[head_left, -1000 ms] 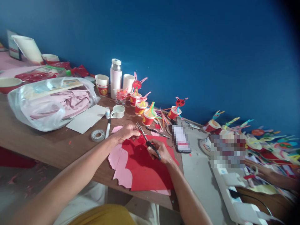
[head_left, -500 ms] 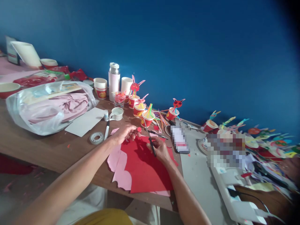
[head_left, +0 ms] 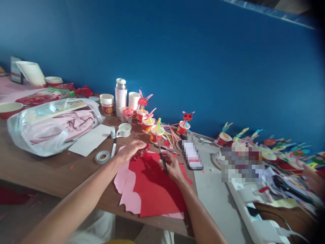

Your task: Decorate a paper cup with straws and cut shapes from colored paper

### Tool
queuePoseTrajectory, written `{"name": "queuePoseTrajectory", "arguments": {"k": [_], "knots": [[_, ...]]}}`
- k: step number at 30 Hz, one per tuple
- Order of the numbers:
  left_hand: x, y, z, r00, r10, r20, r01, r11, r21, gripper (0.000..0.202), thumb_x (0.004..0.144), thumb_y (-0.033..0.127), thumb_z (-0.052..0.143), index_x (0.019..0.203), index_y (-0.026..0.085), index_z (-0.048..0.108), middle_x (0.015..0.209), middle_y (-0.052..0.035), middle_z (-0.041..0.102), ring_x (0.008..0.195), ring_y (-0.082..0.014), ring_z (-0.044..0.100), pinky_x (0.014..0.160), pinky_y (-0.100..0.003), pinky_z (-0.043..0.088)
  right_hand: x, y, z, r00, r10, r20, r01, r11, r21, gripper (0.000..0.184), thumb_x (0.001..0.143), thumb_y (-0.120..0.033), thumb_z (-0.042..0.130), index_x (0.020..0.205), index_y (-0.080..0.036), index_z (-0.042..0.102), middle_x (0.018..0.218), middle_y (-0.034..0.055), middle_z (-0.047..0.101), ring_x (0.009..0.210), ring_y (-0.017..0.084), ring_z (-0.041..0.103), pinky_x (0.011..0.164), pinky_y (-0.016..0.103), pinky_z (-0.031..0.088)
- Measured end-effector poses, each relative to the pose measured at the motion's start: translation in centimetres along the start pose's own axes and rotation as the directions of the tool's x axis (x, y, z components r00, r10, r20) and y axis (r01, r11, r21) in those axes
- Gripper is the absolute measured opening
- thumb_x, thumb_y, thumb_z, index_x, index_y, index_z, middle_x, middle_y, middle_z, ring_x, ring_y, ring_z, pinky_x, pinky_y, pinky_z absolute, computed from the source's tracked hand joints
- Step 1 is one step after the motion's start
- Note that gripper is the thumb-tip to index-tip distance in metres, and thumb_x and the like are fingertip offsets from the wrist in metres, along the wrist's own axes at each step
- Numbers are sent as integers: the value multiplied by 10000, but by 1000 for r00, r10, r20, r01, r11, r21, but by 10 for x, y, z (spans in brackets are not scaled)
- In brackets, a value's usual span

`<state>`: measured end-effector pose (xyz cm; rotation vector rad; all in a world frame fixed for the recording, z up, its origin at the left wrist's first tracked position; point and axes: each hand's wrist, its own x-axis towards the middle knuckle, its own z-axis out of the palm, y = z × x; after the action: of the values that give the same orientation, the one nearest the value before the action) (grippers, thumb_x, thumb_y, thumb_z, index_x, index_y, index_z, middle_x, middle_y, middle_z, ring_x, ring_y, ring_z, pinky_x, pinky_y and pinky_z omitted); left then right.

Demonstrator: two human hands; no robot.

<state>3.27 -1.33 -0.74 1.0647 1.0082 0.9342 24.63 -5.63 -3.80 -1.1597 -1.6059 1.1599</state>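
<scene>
My right hand (head_left: 171,165) is closed around the black handles of a pair of scissors (head_left: 160,152), whose blades point up and away from me. My left hand (head_left: 132,150) is pinched on a small piece of red paper (head_left: 146,154) just left of the blades. Both hands hover over a large red paper sheet (head_left: 154,184) lying on pink paper cut-outs (head_left: 128,188) at the near edge of the wooden table (head_left: 45,162).
A tape roll (head_left: 102,157), a marker (head_left: 113,148) and a white sheet (head_left: 88,139) lie left of my hands. A plastic bag of pink cloth (head_left: 54,125), a white flask (head_left: 120,96) and red paper-cup crafts (head_left: 156,130) stand behind. A phone (head_left: 191,154) lies right.
The scissors have swung from lying slanted to pointing upright, my left hand has lifted a small red piece off the sheet, and the camera has tilted slightly upward.
</scene>
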Motion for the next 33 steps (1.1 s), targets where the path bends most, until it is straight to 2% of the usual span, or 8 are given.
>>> {"name": "queuePoseTrajectory", "arguments": {"k": [3,6,11,15,18,22,26,33], "knots": [[-3,6,0,999,30,-25,-30,999,20,153,689,285,627,665,138,591,557,13,597,448,-70,483,466,-200,384,-2,-4,1,998,19,67,-29,988,153,380,734,-452,611,980,-185,501,618,-34,522,490,98,492,464,217,406],[-11,18,-3,997,69,-47,-67,997,46,153,669,277,655,699,138,600,568,28,589,474,-67,493,521,-205,413,-4,-6,2,998,23,53,-31,987,156,387,722,-452,628,978,-188,506,607,-42,504,490,96,486,465,216,405],[-34,29,-14,990,109,-84,-99,988,122,175,651,276,670,708,131,589,570,29,577,484,-66,495,545,-210,416,-5,-6,2,998,-28,-55,32,996,85,406,735,-463,603,1011,-183,502,609,-38,498,474,96,469,446,214,388],[-54,25,-19,993,79,-93,-49,958,284,149,688,283,616,714,140,582,515,32,541,473,-87,498,504,-212,386,-4,-5,1,993,-73,-93,77,996,41,381,744,-469,581,987,-184,519,668,-15,533,517,107,491,480,224,409],[-70,17,-20,994,87,-67,-56,925,377,155,691,290,598,724,138,583,569,21,566,481,-92,511,511,-223,391,-4,-3,1,991,-97,-90,96,995,-8,395,714,-448,618,989,-173,546,690,1,561,569,130,523,511,232,417],[-84,7,-22,995,73,-66,-33,881,472,160,691,289,571,732,135,580,587,8,580,486,-112,531,522,-242,413,-6,1,3,983,-170,-71,148,957,-250,390,720,-431,618,1007,-171,573,671,4,587,600,154,547,542,243,414],[-67,2,-21,995,92,-49,-44,797,603,142,692,264,537,756,147,588,562,7,583,479,-127,535,487,-237,402,-6,3,4,973,-215,-88,152,877,-457,408,730,-441,599,1049,-187,585,738,25,644,652,179,590,596,265,435],[-8,7,-8,989,149,5,-98,628,772,51,610,179,599,590,186,646,556,-4,620,535,-141,540,503,-225,370,-5,5,7,966,-233,-111,151,858,-491,414,733,-418,595,1085,-201,586,812,35,684,678,185,623,601,257,444]]}}
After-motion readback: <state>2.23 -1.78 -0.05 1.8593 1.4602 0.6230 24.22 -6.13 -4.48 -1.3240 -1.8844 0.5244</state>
